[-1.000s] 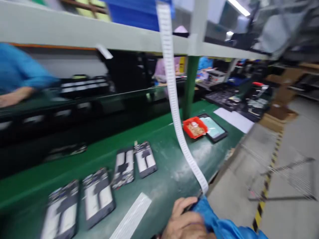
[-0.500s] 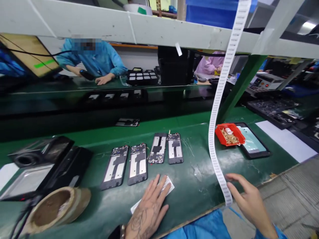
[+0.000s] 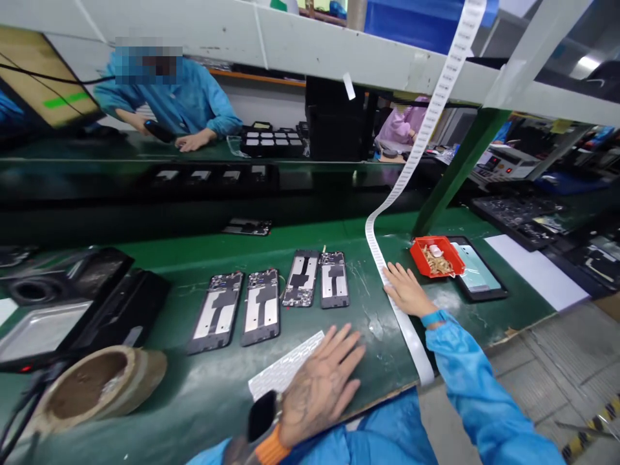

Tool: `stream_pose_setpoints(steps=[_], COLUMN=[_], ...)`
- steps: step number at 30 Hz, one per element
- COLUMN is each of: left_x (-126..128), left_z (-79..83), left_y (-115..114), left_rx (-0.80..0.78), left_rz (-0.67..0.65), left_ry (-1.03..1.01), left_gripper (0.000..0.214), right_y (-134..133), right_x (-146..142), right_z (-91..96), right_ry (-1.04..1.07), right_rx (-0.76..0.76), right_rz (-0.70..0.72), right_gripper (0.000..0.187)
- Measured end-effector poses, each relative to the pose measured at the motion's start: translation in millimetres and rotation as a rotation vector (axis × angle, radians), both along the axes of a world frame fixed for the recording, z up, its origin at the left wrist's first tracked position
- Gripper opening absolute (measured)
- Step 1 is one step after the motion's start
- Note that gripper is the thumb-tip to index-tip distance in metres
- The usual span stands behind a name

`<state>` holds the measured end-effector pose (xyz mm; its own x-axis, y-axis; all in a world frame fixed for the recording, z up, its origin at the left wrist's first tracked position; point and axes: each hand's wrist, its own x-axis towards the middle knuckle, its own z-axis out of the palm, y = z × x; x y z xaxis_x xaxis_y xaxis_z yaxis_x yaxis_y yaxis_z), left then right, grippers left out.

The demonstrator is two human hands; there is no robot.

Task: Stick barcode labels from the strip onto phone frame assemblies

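My left hand (image 3: 320, 381), fingers spread and stretched out, is at the right end of a white label sheet (image 3: 283, 367) on the green table. A watch (image 3: 262, 416) sits on that wrist. Farther right, my right hand (image 3: 407, 289) lies with outstretched fingers against a long white label strip (image 3: 411, 339). The strip hangs from above, bends at the tabletop and runs past the front edge. Neither hand is closed around anything. Several opened phones (image 3: 261, 307) lie in a row beyond my left hand.
An orange-red bin (image 3: 416, 257) of small tan pieces stands beside a dark tray (image 3: 504, 294) holding a pale green phone. At left are a brown round container (image 3: 140, 381) and a black device (image 3: 138, 303). A person in blue (image 3: 194, 97) sits across.
My right hand has moved forward and left onto the strip, and the strip now bends onto the table. My left hand has slid right, uncovering more of the label sheet.
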<state>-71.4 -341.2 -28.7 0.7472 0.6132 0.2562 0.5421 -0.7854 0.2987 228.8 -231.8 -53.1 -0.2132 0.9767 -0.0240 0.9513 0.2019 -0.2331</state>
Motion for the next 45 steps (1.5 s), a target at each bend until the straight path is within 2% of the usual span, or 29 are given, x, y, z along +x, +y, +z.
stream_pose_setpoints(steps=[2, 5, 8, 12, 17, 22, 26, 28, 32, 35, 38, 41, 45], left_x=[35.1, 80.7, 101.6, 98.2, 89.9, 86.9, 88.3, 89.8, 91.6, 93.0, 97.3, 103.9, 109.6], left_z=[-9.0, -26.8, -37.6, -39.5, -38.3, -42.3, -45.6, -45.5, -44.5, -42.3, -32.7, -19.8, -13.4], left_y=[6.6, 21.6, 35.5, 49.2, 68.7, 76.7, 74.5, 73.9, 73.1, 76.1, 92.5, 122.9, 156.6], left_rx=[-0.083, -0.13, -0.132, -0.116, -0.081, -0.056, -0.052, -0.069, -0.107, -0.119, -0.124, -0.131, -0.209], left_rz=[-0.028, -0.103, -0.169, -0.122, -0.064, -0.068, -0.009, 0.029, 0.065, 0.104, 0.242, 0.385, 0.449], left_ry=[0.05, 0.056, 0.03, 0.049, 0.056, 0.024, -0.033, -0.069, -0.169, -0.278, -0.426, -0.469, -0.393], left_gripper=[0.061, 0.079, 0.079, 0.075, 0.075, 0.067, 0.061, 0.057, 0.051, 0.054, 0.058, 0.053, 0.023], right_y=[29.8, 55.8, 66.0, 61.7, 47.3, 46.9, 47.6, 47.9, 50.3, 51.8, 51.0, 48.2, 44.1], right_x=[-5.2, -9.1, -5.2, 8.6, 15.8, 8.2, 2.4, 0.4, -4.2, -10.9, -20.3, -28.0, -30.5], right_z=[0.2, -3.8, -7.1, -5.1, -4.4, -10.5, -14.0, -14.7, -13.1, -9.3, -4.4, -0.6, 2.8], right_ry=[0.043, 0.08, 0.119, 0.223, 0.294, 0.313, 0.226, 0.229, 0.341, 0.465, 0.521, 0.569, 0.624], right_rx=[0.009, 0.052, 0.092, 0.119, 0.084, 0.119, 0.165, 0.185, 0.233, 0.284, 0.302, 0.3, 0.298], right_rz=[-0.016, -0.04, -0.074, -0.043, 0.133, 0.07, 0.082, 0.066, 0.035, 0.052, 0.071, 0.086, 0.047], right_gripper=[0.057, 0.057, 0.057, 0.055, 0.042, 0.04, 0.045, 0.041, 0.031, 0.022, 0.016, 0.013, 0.014])
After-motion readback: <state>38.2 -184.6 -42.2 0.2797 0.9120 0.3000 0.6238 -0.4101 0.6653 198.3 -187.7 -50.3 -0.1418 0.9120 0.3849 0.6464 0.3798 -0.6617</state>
